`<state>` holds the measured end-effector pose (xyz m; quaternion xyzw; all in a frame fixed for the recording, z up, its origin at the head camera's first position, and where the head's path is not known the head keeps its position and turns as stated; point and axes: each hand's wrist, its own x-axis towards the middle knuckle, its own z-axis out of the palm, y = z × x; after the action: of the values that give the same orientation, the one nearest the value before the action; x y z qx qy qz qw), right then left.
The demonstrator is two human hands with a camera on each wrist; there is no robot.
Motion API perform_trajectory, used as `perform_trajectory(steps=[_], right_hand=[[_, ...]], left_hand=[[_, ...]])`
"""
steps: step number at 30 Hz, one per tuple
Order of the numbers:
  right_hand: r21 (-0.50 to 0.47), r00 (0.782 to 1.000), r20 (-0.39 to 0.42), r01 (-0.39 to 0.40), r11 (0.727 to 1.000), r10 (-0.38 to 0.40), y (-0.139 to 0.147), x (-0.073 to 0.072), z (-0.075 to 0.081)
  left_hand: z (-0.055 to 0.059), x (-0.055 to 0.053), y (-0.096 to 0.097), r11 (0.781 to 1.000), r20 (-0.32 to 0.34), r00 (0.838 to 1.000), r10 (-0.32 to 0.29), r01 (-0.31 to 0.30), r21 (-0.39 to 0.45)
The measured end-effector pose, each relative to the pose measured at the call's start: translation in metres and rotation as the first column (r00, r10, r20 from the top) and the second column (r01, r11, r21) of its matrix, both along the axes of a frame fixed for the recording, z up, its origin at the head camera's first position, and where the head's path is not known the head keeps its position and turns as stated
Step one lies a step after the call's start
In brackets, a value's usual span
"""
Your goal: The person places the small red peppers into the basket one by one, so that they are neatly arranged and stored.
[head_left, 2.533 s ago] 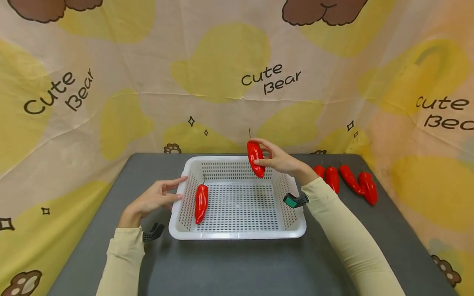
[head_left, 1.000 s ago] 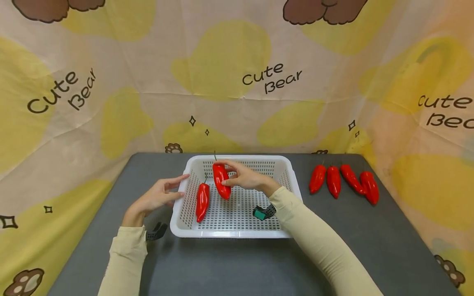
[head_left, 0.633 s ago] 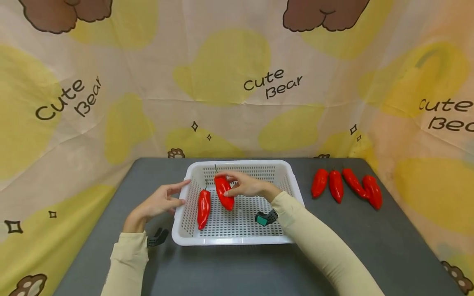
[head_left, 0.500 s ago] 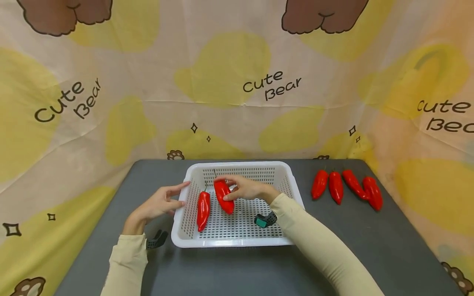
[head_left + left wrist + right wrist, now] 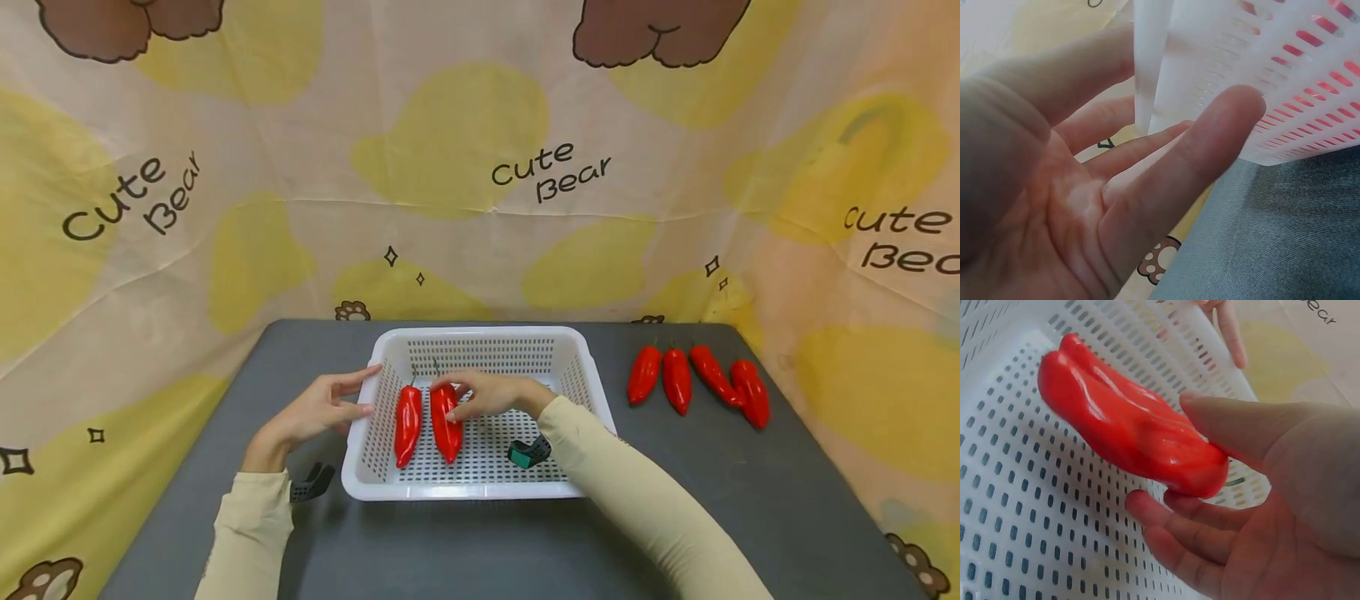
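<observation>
A white perforated plastic basket [image 5: 480,492] stands on the grey table. Inside, on its left, lies a red pepper [image 5: 407,427]; to the right of that is a second red pepper [image 5: 447,433], long and glossy, low over the basket floor. My right hand [image 5: 491,393] pinches this second pepper near its stem end, with the thumb on one side and fingertips on the other in the right wrist view [image 5: 1141,425]. My left hand [image 5: 318,408] touches the basket's left side, fingers fairly straight and spread, thumb against the outer wall [image 5: 1175,94].
Several red peppers [image 5: 677,382] lie in a loose row on the table [image 5: 480,550], right of the basket. Behind the table hangs a patterned cloth [image 5: 450,150] with printed words and bears.
My right hand has carried the second pepper leftward from above the basket's right rear and lowered it beside the first pepper. The left hand stays at the basket's left side.
</observation>
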<state>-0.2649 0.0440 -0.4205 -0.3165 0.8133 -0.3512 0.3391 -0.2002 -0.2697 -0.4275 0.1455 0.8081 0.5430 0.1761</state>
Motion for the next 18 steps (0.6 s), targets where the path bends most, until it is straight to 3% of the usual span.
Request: perform_trajectory(steps=[18], right_hand=[[0.072, 0.999, 0.032, -0.023, 0.997, 0.021, -0.008, 0.006, -0.011]], left_hand=[[0.001, 0.000, 0.000, 0.999, 0.012, 1.000, 0.019, -0.018, -0.028]])
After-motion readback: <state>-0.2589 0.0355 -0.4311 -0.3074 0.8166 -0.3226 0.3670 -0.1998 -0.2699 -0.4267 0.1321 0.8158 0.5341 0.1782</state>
